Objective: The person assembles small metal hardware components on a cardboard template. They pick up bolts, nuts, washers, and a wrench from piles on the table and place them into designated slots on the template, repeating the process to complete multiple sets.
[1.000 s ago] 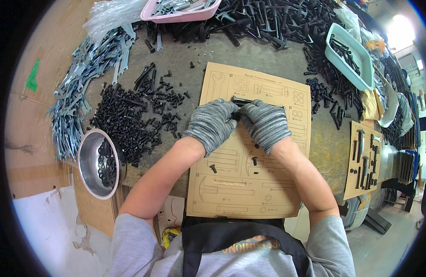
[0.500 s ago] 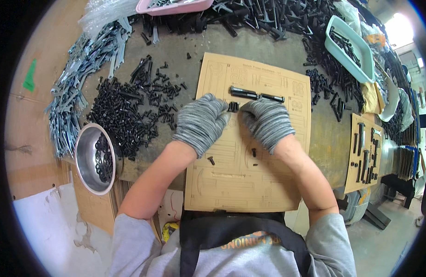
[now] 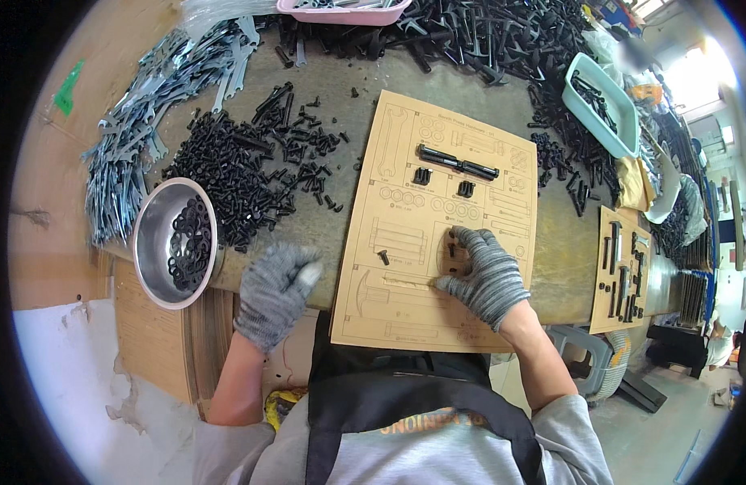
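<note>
A tan cardboard sheet (image 3: 365, 267) printed with outlines of tools and fasteners lies in front of me. Over its lower right part, my right hand (image 3: 488, 279), in a grey striped glove, has thumb and forefinger spread beside a small black screw (image 3: 451, 250). Another black screw (image 3: 383, 257) lies to the left. Further up are two black bar-like pieces (image 3: 439, 157) (image 3: 479, 170), end to end, and two small black clusters (image 3: 422, 175) (image 3: 466, 189). My gloved left hand (image 3: 276, 295) is off the sheet's left edge, fingers curled; their contents are hidden.
Left of the sheet are a pile of black bolts (image 3: 227, 178), a steel bowl (image 3: 146, 250) of black rings and a heap of wrenches (image 3: 130, 137). A pink tray (image 3: 348, 14) and a teal tray (image 3: 627, 133) stand farther back. A second card (image 3: 603, 315) with black hardware is at right.
Both hands have drawn back from the upper sheet, the left one down and left, the right one down. Two black clusters now lie uncovered there. The whole view has shifted slightly.
</note>
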Demonstrator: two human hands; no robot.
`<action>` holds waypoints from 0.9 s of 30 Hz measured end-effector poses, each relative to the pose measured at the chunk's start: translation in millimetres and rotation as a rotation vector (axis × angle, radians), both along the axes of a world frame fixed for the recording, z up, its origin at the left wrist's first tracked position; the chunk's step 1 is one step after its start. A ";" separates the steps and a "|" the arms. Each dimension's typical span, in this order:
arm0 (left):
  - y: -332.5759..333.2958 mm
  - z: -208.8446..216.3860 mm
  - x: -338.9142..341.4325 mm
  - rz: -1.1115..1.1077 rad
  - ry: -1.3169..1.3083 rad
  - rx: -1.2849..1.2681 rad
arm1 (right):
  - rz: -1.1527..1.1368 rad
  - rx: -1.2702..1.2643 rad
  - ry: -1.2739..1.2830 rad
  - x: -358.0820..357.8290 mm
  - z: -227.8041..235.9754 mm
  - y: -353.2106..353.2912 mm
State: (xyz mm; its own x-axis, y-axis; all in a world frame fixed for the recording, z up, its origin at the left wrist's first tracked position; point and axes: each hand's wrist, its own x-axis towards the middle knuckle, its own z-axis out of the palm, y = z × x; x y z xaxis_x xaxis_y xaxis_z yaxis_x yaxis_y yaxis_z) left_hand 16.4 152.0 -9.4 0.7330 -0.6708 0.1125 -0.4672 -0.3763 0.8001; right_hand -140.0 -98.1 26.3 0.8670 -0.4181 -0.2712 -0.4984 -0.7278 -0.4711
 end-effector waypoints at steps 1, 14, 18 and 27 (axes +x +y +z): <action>11.6 2.0 -7.0 0.025 0.061 -0.019 | -0.008 -0.043 0.011 -0.4 -1.4 4.7; 45.9 5.9 -31.7 -0.063 0.024 -0.040 | -0.025 0.752 -0.574 86.4 17.1 39.0; 75.9 6.3 -33.3 -0.055 0.136 -0.121 | 0.028 0.258 -0.400 52.7 6.0 27.1; 165.9 74.1 110.2 0.511 0.032 -0.443 | 0.495 0.078 -0.407 61.0 7.2 94.7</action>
